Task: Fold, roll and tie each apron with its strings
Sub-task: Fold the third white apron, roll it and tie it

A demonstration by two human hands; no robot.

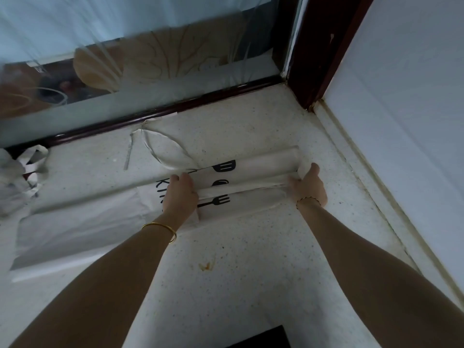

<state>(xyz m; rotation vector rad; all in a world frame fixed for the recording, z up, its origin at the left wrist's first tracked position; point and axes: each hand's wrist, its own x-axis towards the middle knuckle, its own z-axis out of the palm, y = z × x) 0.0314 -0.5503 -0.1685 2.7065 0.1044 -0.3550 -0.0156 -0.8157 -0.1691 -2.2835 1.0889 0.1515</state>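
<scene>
Apron [238,177] on counter [238,259] — window [150,59] behind

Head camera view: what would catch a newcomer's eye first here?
The left hand and right hand hold a long fold of a white apron printed with black utensils, on the speckled counter. Its strings trail behind it; an orange stain lies nearer the camera.

Counting one white printed apron [266,163], bearing three black utensil prints [221,183] and one neck loop [170,151], one crumpled white heap of cloth [15,179] too bunched for numbering, two hands, a left hand [182,194] and a right hand [310,188], two bracelets [160,228], one per wrist, and one orange stain [207,266].
</scene>
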